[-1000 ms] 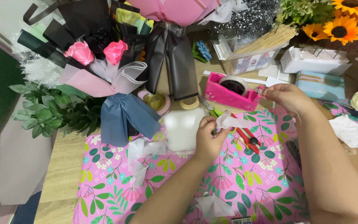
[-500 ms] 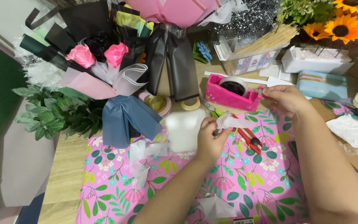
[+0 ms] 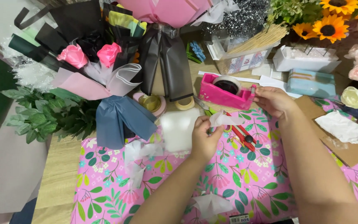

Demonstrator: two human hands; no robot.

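Over the pink floral wrapping paper (image 3: 228, 182) on the tabletop (image 3: 59, 182), the left hand (image 3: 206, 139) pinches a small crumpled piece of thin white tissue (image 3: 224, 119), its long axis running left-right. The right hand (image 3: 272, 101) is closed at the right end of the glossy pink plastic tape dispenser (image 3: 224, 93), which lies lengthwise left-right, just beyond red-handled scissors (image 3: 241, 135).

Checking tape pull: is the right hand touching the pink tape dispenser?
Touching. The head view shows the right hand with its fingertips on the cutter end of the pink tape dispenser, no gap visible. The left hand holds a small white tissue piece.
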